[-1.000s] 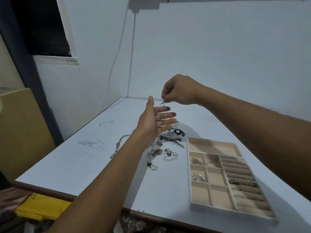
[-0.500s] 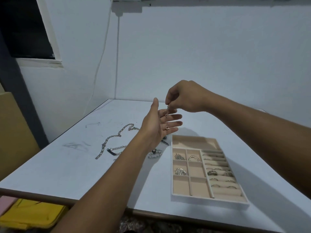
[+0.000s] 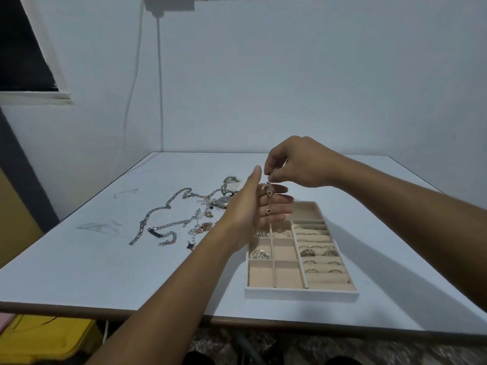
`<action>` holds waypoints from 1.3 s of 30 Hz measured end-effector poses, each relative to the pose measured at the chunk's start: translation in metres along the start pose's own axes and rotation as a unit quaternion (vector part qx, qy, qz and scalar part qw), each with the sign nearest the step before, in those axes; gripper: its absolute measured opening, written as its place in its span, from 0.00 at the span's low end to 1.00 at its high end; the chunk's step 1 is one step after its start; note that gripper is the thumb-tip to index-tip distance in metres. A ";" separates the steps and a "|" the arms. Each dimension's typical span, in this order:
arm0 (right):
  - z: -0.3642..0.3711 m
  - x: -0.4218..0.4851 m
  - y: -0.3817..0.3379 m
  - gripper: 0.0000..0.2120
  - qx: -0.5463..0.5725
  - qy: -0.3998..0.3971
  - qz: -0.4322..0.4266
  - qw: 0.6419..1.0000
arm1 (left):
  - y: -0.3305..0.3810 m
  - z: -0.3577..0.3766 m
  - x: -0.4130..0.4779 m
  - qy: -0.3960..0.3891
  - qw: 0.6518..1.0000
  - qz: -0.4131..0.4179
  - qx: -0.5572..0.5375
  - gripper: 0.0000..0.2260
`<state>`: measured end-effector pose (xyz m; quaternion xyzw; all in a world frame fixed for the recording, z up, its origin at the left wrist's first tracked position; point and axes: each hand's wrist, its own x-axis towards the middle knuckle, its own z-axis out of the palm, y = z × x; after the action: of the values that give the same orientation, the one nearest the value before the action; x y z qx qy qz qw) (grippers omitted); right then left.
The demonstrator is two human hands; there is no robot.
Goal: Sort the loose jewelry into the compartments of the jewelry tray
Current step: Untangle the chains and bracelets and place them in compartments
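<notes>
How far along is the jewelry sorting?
Done: the jewelry tray holds rings in its roll slots, a few pieces in square compartments. In hand: the right hand pinches a heart-charm chain hanging before the open left hand. Remaining: chains and a watch lie loose on the table.

No writing we can read

We find no legible word, number or brand. The dial of the watch (image 3: 223, 202) among the loose pieces is too small and blurred for us to read. The grey scrawls (image 3: 97, 227) on the table (image 3: 105, 270) form no letters we can make out. The jewelry tray (image 3: 300, 295) shows us only a plain front wall.
</notes>
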<state>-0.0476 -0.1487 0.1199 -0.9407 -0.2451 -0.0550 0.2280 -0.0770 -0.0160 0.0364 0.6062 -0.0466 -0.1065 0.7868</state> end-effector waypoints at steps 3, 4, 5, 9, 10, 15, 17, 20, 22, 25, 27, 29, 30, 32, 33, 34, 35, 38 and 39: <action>0.002 -0.009 0.004 0.04 0.006 -0.003 0.007 1.000 | -0.005 0.003 -0.004 -0.009 1.000 -0.001 0.008 0.30; 0.003 -0.013 0.006 0.04 0.007 -0.004 0.009 1.000 | -0.006 0.003 -0.007 -0.010 1.000 -0.002 0.009 0.30; 0.003 -0.016 0.006 0.04 0.010 -0.004 0.011 1.000 | -0.007 0.004 -0.009 -0.010 1.000 -0.005 0.010 0.30; 0.007 -0.028 0.009 0.04 0.017 -0.004 0.016 1.000 | -0.009 0.007 -0.018 -0.023 1.000 -0.021 -0.002 0.29; 0.008 -0.031 0.009 0.04 0.017 -0.004 0.017 1.000 | -0.011 0.007 -0.020 -0.027 0.999 -0.021 0.008 0.29; 0.011 -0.046 0.013 0.04 0.021 -0.004 0.021 1.000 | -0.016 0.008 -0.026 -0.052 0.997 -0.022 0.044 0.29; 0.012 -0.052 0.014 0.03 0.018 -0.003 0.024 1.000 | -0.017 0.009 -0.027 -0.058 0.996 -0.019 0.060 0.31; 0.015 -0.059 0.014 0.03 0.023 -0.005 0.027 0.999 | -0.019 0.008 -0.029 -0.060 0.994 -0.019 0.090 0.33; 0.017 -0.064 0.015 0.03 0.030 -0.007 0.029 0.999 | -0.019 0.009 -0.031 -0.057 0.993 -0.021 0.099 0.34; 0.020 -0.069 0.016 0.02 0.033 -0.004 0.033 0.999 | -0.021 0.009 -0.032 -0.051 0.993 -0.022 0.100 0.35; 0.022 -0.073 0.016 0.02 0.025 0.011 0.040 0.999 | -0.021 0.011 -0.033 -0.048 0.993 -0.020 0.107 0.35; 0.025 -0.076 0.016 0.01 0.014 0.023 0.045 0.999 | -0.021 0.012 -0.034 -0.042 0.992 -0.023 0.116 0.34; 0.028 -0.078 0.016 0.01 0.009 0.027 0.049 0.998 | -0.021 0.012 -0.034 -0.040 0.992 -0.025 0.120 0.34; 0.033 -0.080 0.016 0.00 -0.001 0.037 0.057 0.998 | -0.022 0.012 -0.035 -0.039 0.991 -0.027 0.125 0.34; 0.035 -0.081 0.015 0.01 -0.005 0.043 0.061 0.997 | -0.022 0.012 -0.035 -0.037 0.991 -0.029 0.127 0.33; 0.038 -0.081 0.015 0.02 -0.010 0.048 0.063 0.997 | -0.021 0.011 -0.036 -0.035 0.991 -0.032 0.129 0.33; 0.040 -0.082 0.015 0.03 -0.017 0.052 0.064 0.996 | -0.021 0.011 -0.037 -0.033 0.990 -0.034 0.130 0.32; 0.046 -0.084 0.014 0.04 -0.034 0.058 0.061 0.996 | -0.017 0.010 -0.039 -0.030 0.991 -0.040 0.124 0.32; 0.048 -0.085 0.015 0.04 -0.037 0.058 0.061 0.996 | -0.016 0.010 -0.040 -0.029 0.991 -0.042 0.123 0.32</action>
<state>-0.1150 -0.1752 0.0535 -0.9570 -0.1711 -0.1040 0.2101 -0.1196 -0.0205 0.0260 0.6965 -0.0573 -0.1505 0.6992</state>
